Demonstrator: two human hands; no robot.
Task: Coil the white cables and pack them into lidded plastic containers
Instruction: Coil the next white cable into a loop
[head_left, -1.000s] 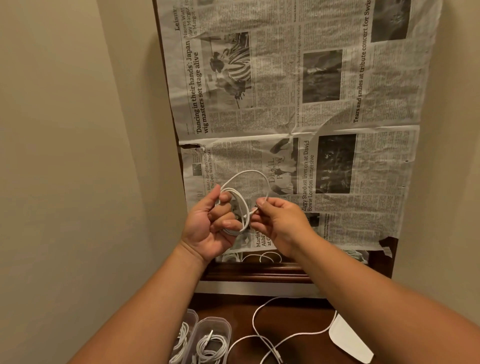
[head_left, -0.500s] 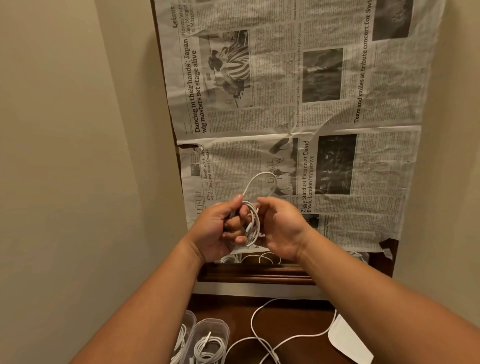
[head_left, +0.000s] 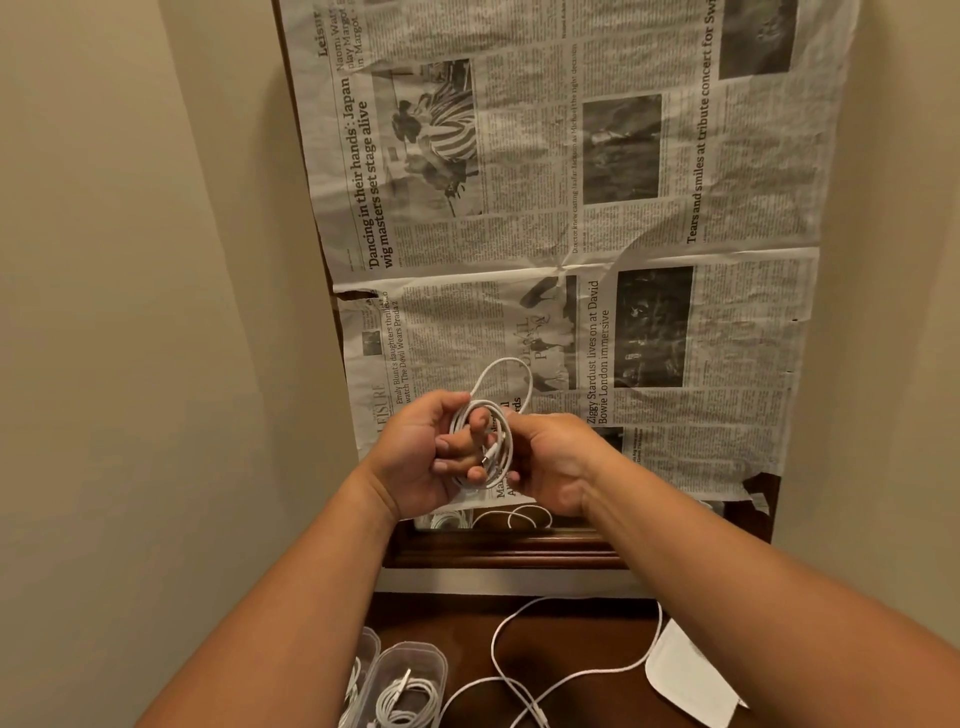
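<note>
A coiled white cable is held up in front of the newspaper-covered mirror. My left hand grips the coil, its fingers curled through the loops. My right hand holds the coil's right side, fingers wrapped toward it; one loop stands above both hands. Low on the dark wooden surface stand two clear plastic containers, each with a coiled white cable inside and no lid on. A loose white cable trails across the wood to their right.
Newspaper hangs over a dark wooden frame against the wall. A white lid-like piece lies at the lower right on the wood. Beige walls close in on the left and right.
My hands have come together on the coil. The large open loop has been drawn in tighter, and my right hand has moved from pinching the cable end to holding the coil's side.
</note>
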